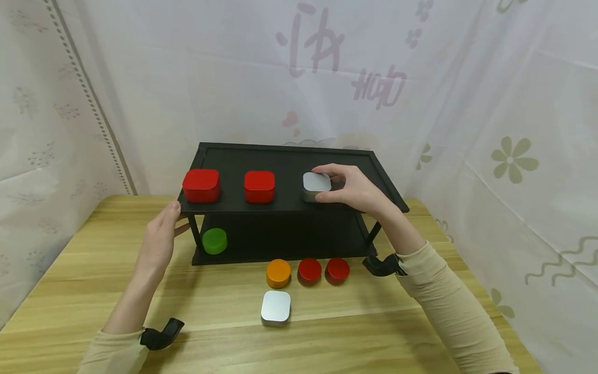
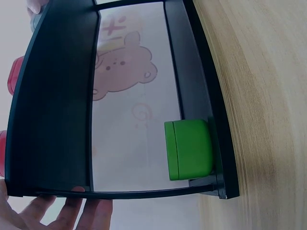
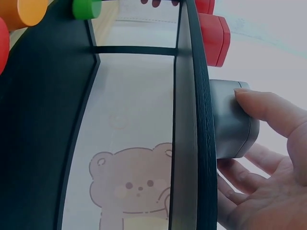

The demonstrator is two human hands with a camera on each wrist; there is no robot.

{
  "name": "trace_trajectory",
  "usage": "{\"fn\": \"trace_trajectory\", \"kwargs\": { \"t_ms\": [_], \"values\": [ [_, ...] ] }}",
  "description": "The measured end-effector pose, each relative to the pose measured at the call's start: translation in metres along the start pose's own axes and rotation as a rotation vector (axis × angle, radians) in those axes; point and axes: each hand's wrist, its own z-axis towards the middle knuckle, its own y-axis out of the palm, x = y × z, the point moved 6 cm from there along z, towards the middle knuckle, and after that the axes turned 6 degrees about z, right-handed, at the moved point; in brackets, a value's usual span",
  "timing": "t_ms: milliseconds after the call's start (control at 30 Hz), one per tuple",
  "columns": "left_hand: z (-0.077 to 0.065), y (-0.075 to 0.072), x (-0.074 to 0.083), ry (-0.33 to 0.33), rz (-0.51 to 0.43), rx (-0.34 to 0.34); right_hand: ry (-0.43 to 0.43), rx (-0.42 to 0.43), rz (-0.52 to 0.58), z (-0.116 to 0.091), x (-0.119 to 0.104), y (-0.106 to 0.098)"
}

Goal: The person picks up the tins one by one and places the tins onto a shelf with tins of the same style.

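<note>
A black two-tier shelf [image 1: 285, 158] stands on the wooden table. At its front left corner my left hand [image 1: 158, 239] grips the upper board, thumb above and fingers underneath; the left wrist view shows the fingertips [image 2: 72, 211] along the board's end. My right hand [image 1: 358, 189] pinches a silver square tin [image 1: 315, 183] between thumb and fingers. In the right wrist view that silver tin [image 3: 230, 120] sits against the top board. To its left, two red square tins [image 1: 201, 186] rest on the same tier. A round green tin [image 1: 215, 241] occupies the lower tier's left end.
In front of the shelf, an orange round tin [image 1: 278, 274] and two red round tins [image 1: 309, 271] form a row on the table [image 1: 224, 332]. Nearer lies another silver square tin [image 1: 275, 307]. A patterned white curtain [image 1: 233, 78] hangs behind and at both sides.
</note>
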Motion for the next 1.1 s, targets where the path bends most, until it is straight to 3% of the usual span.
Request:
{"fn": "trace_trajectory", "kwargs": {
  "t_ms": [1100],
  "values": [
    [0.0019,0.0001,0.0003,0.015,0.001,0.004,0.034,0.020,0.024,-0.0069,0.0028,0.0018]
  ]
}}
